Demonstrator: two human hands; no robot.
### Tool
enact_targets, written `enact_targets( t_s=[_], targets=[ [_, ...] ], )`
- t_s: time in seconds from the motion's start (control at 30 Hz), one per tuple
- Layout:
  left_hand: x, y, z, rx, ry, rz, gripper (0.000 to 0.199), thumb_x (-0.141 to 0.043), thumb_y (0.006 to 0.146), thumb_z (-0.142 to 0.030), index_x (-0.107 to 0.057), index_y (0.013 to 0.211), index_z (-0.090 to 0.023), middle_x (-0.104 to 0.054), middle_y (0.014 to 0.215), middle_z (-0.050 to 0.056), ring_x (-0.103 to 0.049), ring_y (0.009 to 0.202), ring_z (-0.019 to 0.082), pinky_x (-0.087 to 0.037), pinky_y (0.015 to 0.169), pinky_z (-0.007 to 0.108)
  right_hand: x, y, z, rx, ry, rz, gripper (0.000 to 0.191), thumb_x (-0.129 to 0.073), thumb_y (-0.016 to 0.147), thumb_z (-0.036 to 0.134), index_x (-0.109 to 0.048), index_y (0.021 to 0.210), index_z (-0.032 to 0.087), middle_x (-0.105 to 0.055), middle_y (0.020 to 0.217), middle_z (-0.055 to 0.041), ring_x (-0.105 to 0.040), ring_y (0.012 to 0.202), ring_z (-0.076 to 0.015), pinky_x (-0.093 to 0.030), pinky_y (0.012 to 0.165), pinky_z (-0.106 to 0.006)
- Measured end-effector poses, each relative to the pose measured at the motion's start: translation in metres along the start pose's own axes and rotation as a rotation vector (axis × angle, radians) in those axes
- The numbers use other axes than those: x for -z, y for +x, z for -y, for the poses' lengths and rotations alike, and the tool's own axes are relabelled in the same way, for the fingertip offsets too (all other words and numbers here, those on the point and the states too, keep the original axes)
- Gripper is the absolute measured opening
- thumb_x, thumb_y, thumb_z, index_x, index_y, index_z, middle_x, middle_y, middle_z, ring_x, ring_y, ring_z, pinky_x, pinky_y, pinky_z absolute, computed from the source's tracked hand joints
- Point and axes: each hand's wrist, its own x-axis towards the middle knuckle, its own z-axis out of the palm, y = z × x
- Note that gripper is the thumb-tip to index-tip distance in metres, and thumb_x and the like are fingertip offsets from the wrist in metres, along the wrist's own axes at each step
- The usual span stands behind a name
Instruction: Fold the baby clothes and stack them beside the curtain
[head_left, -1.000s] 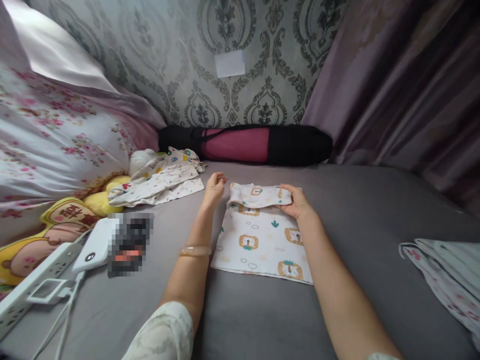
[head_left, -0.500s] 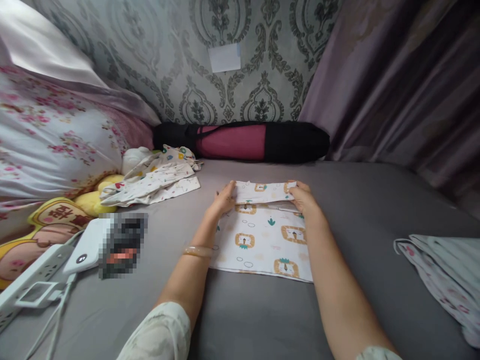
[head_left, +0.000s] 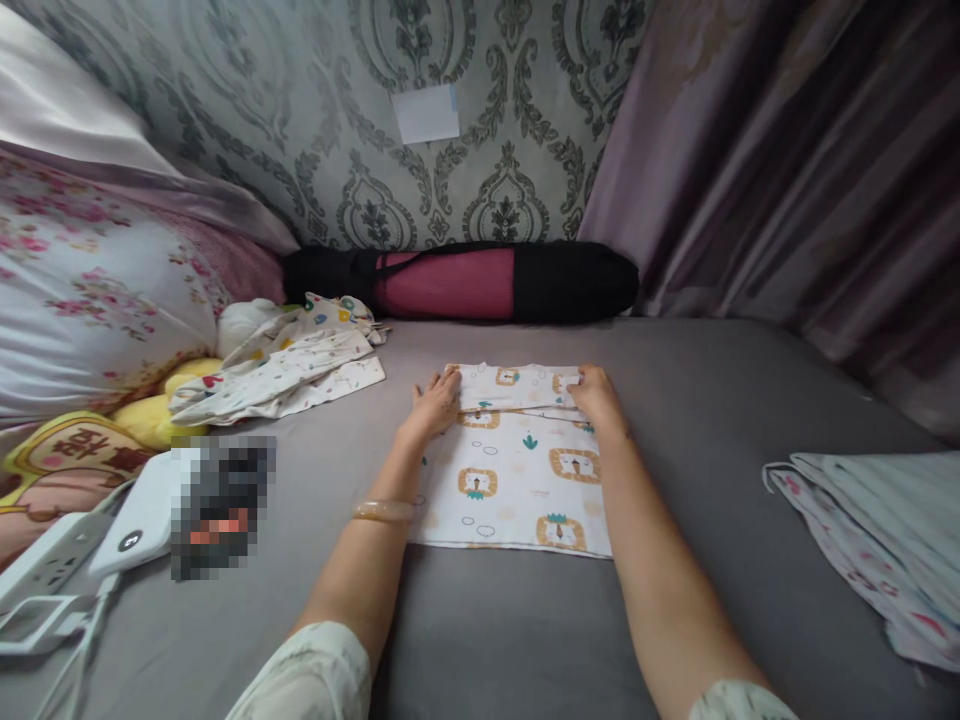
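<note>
Left hand (head_left: 437, 404) moved onto folded cloth (head_left: 517, 470).

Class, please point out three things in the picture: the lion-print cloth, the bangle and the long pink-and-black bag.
Lion-print cloth (head_left: 517, 468): head view, on its flat white middle.
Bangle (head_left: 382, 511): head view, front of its band.
Long pink-and-black bag (head_left: 457, 285): head view, pink middle section.

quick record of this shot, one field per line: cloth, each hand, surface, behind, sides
cloth: white lion-print cloth, far edge folded over as a strip
left hand: touching the strip's left end
right hand: touching the strip's right end
left forearm: pale bangle
surface: grey sheet
behind: black and dark-pink long bag
left side: rumpled printed clothing, white power strip
right side: folded pale fabric
</note>
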Motion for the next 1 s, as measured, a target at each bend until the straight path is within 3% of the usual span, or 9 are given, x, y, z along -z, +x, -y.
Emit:
enact_targets(
  t_s=[0.1,0.2,0.3,0.4,0.57,0.73,0.9,1.0],
  targets=[
    [0.004,-0.001,-0.008,0.013,-0.037,-0.054,0.061,-0.036,0.083,-0.009,-0.041,0.142,-0.02,-0.029,0.157,0.014,-0.022,0.146,0.031,-0.013,0.112,0.067,0.0,-0.008,0.011,0.081,-0.268,-0.008,0.024,-0.056,0.073,0.001,-0.063,0.092,0.014,-0.062,0.11,-0.021,-0.051,0.123,-0.0353,-0.036,0.104,-0.052],
    [0.005,-0.001,-0.027,-0.029,-0.061,-0.219,0.053,-0.032,0.087,-0.009,-0.046,0.138,-0.018,-0.037,0.152,0.015,-0.027,0.144,0.027,-0.017,0.114,0.061,-0.014,-0.02,0.028,0.257,-0.504,0.075,0.036,-0.044,0.086,0.008,-0.058,0.119,0.008,-0.053,0.13,-0.026,-0.045,0.128,-0.0352,-0.033,0.106,-0.051],
    [-0.003,0.0,-0.045,-0.147,-0.03,-0.296,0.048,-0.03,0.092,-0.014,-0.046,0.138,-0.019,-0.041,0.151,0.013,-0.029,0.144,0.025,-0.018,0.117,0.053,-0.04,-0.039,0.04,0.502,-0.591,0.272,0.044,-0.034,0.095,0.017,-0.048,0.136,0.009,-0.047,0.143,-0.0186,-0.035,0.138,-0.0297,-0.022,0.114,-0.048],
    [-0.017,0.002,-0.05,-0.206,0.06,-0.261,0.049,-0.031,0.095,-0.019,-0.043,0.141,-0.014,-0.04,0.151,0.014,-0.028,0.144,0.025,-0.013,0.119,0.048,-0.065,-0.059,0.04,0.623,-0.681,0.387,0.049,-0.029,0.098,0.024,-0.042,0.144,0.011,-0.039,0.152,-0.0111,-0.023,0.144,-0.0261,-0.009,0.118,-0.047],
    [-0.033,0.004,-0.041,-0.128,0.109,-0.187,0.052,-0.026,0.099,-0.031,-0.04,0.145,-0.013,-0.038,0.153,0.015,-0.027,0.144,0.028,-0.016,0.118,0.047,-0.08,-0.072,0.032,0.579,-0.757,0.428,0.053,-0.025,0.098,0.028,-0.038,0.148,0.015,-0.03,0.157,-0.0065,-0.019,0.146,-0.0236,-0.008,0.118,-0.045],
    [-0.033,0.003,-0.046,-0.075,0.121,-0.186,0.055,-0.027,0.098,-0.032,-0.039,0.146,-0.01,-0.035,0.154,0.017,-0.024,0.145,0.031,-0.016,0.118,0.049,-0.074,-0.066,0.031,0.565,-0.765,0.468,0.055,-0.024,0.098,0.028,-0.035,0.15,0.014,-0.027,0.158,-0.0049,-0.018,0.146,-0.0223,-0.01,0.118,-0.045],
    [-0.035,0.0,-0.048,-0.096,0.143,-0.252,0.055,-0.034,0.093,-0.027,-0.039,0.146,-0.013,-0.036,0.154,0.015,-0.024,0.145,0.03,-0.016,0.118,0.048,-0.069,-0.063,0.026,0.51,-0.803,0.394,0.057,-0.025,0.098,0.033,-0.033,0.15,0.01,-0.027,0.158,-0.0099,-0.017,0.146,-0.0251,-0.006,0.118,-0.049],
    [-0.036,0.0,-0.048,-0.088,0.143,-0.252,0.055,-0.03,0.096,-0.035,-0.04,0.146,-0.012,-0.037,0.153,0.016,-0.025,0.145,0.031,-0.015,0.118,0.049,-0.069,-0.062,0.025,0.497,-0.802,0.397,0.057,-0.023,0.099,0.034,-0.032,0.151,0.011,-0.026,0.158,-0.0089,-0.016,0.147,-0.0249,-0.006,0.118,-0.048]
  ],
)
